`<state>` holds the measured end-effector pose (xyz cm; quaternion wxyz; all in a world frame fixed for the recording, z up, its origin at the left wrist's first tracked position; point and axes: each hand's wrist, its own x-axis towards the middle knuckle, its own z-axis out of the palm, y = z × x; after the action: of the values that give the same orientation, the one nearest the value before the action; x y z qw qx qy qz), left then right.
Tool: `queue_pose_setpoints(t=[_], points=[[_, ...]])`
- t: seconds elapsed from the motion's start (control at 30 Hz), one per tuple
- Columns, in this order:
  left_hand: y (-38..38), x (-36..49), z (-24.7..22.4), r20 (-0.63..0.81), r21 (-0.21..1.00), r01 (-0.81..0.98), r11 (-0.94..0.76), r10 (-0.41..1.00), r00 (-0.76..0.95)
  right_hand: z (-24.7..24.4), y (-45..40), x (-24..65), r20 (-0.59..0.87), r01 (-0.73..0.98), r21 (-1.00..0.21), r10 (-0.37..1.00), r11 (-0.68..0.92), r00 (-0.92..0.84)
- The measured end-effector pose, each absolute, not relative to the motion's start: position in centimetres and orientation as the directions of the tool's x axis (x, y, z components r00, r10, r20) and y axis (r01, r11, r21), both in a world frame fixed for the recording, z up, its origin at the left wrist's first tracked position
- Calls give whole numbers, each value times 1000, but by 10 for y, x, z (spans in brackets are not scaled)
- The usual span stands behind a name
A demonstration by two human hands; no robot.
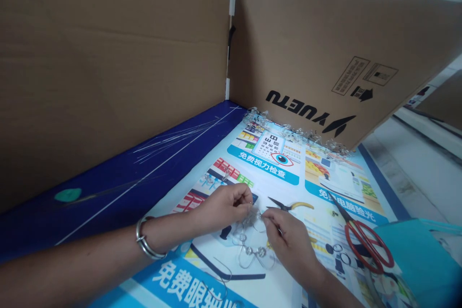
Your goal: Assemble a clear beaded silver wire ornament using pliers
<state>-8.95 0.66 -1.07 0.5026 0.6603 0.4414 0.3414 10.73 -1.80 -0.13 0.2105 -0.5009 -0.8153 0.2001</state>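
Between my two hands hangs a thin silvery wire piece (249, 251) bent into loops with small coiled knots. My left hand (231, 204), a bracelet on its wrist, pinches the upper left of this wire with curled fingers. From the other side, my right hand (285, 231) grips it between thumb and forefinger. Just beyond the right hand lie pliers (287, 205) with yellow handles, partly hidden by that hand. A loose length of bent wire (225, 274) rests on the printed sheet below the hands.
Red-handled scissors (368, 243) lie at the right beside a turquoise bag (418, 255). Wire pieces (299, 134) line the base of the cardboard wall (306, 48). Straight wires (173, 137) and a green object (68, 195) lie on the blue surface at left.
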Motion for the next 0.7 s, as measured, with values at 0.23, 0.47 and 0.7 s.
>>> queue_pose_setpoints(t=[0.23,0.47,0.7], points=[[6,-90,-9,57,936,307,-172,935,350,2,-17,107,151,719,-537,888,442,-434],[3,-87,-3,45,915,364,-174,941,336,2,-17,106,158,722,-544,897,428,-413],[1,-86,-3,-16,929,353,-109,943,333,1,-19,103,151,757,-501,904,419,-400]])
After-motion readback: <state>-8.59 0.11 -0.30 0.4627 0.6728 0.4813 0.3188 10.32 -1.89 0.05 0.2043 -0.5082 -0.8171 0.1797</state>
